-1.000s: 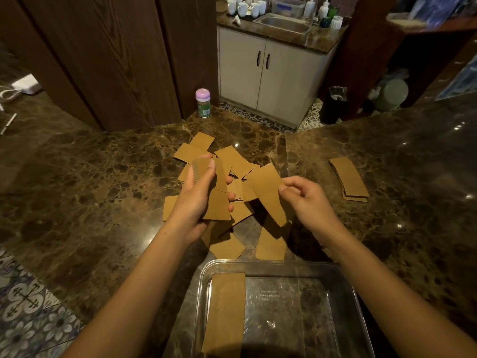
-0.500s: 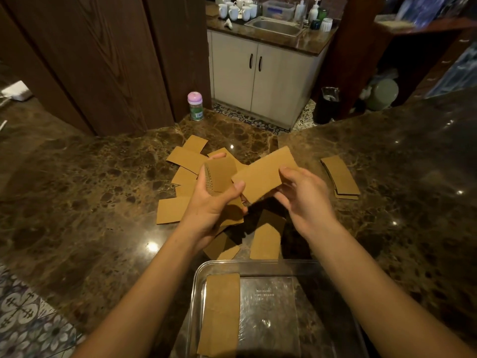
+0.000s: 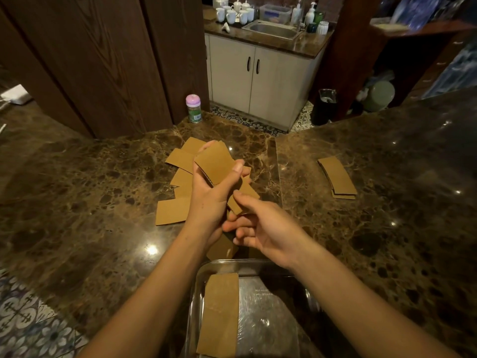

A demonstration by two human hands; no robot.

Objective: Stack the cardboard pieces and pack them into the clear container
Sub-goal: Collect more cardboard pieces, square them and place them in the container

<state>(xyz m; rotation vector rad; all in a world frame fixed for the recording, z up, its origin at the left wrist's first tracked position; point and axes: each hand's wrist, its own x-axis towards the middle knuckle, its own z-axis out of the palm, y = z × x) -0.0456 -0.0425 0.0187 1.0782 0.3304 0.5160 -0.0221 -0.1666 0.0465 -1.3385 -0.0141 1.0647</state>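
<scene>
My left hand (image 3: 210, 202) is raised over the marble counter and grips a stack of brown cardboard pieces (image 3: 216, 164). My right hand (image 3: 265, 228) meets the stack's lower end, thumb on top and fingers curled beneath it. Loose cardboard pieces (image 3: 171, 210) lie scattered on the counter behind and under my hands. The clear container (image 3: 206, 270) sits close to me at the bottom, with a cardboard piece (image 3: 222, 313) lying along its left side. A second neat cardboard pile (image 3: 338, 177) rests on the counter to the right.
A pink-lidded bottle (image 3: 193, 108) stands at the counter's far edge. A white object (image 3: 15, 94) lies at the far left. Beyond the counter are a cabinet with a sink (image 3: 271, 29) and a dark bin (image 3: 325, 107) on the floor.
The piece my right hand carried has been laid onto the stack in my left hand. My right hand has slid down to the stack's lower end.
</scene>
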